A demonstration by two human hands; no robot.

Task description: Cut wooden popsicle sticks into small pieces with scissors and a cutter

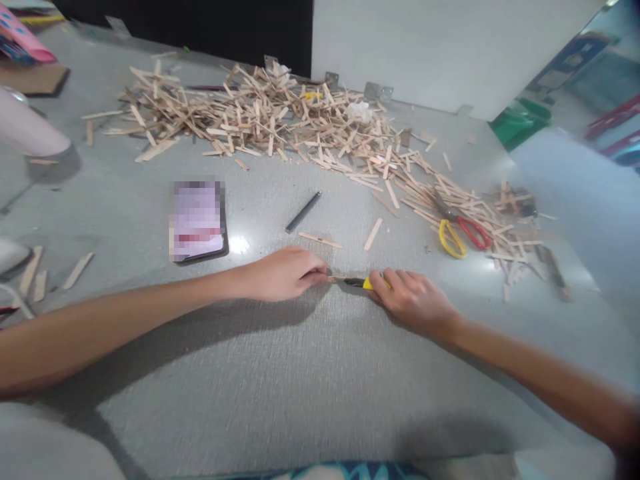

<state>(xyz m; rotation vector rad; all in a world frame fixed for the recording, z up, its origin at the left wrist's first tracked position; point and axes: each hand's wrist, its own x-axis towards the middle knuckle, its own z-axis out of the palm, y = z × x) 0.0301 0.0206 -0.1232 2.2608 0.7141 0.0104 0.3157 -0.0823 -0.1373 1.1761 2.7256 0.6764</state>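
Observation:
My left hand (287, 273) is closed in a pinch on a thin wooden stick (334, 278) at the middle of the table. From the right, my right hand (413, 297) grips a yellow utility knife (369, 284), its dark front end pointing left at the stick. Whether the blade touches the wood is too small to tell. Just beyond the hands, two loose sticks lie on the grey surface, one flat (321, 240) and one slanted (373, 234). A dark pen (303, 212) rests behind them.
A large pile of wooden sticks (260, 120) spreads along the back. Scissors (465, 233) with yellow and red handles lie at its right part. A phone (199, 220) is left of the pen. A pale pink bottle (30, 127) and more sticks are at the left.

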